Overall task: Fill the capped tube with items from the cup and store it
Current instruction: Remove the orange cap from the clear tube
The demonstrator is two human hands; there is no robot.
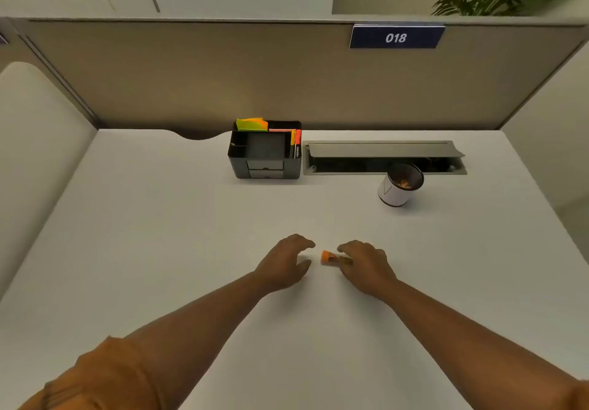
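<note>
Two hands meet over the middle of the desk (159, 218), and between them lies the tube (334, 258), on its side with its orange cap (325, 257) pointing toward the left hand (287, 263). The right hand (366, 266) pinches the tube's body at the end away from the cap, fingers curled over it, so most of the clear barrel is covered. Holding it there leaves the cap free, which looks like the reason for the grip: one hand steadies the barrel while the other takes the cap. The left hand is open and empty, thumb and fingers curved into a loose claw just beside the cap but not yet touching it. My reading is that uncapping is the step in hand and nothing has gone into the tube so far, though the barrel is too small and blurred to say whether it is empty.

Well apart, toward the back right, the cup (400, 185) stands upright, with small orange-brown items in it; what they are I cannot tell. It sits on the right hand's side, within reach once the tube is open. The organizer (266, 151) at the back centre, with open compartments and small drawers, seems the likely place for storing the tube afterwards.
</note>
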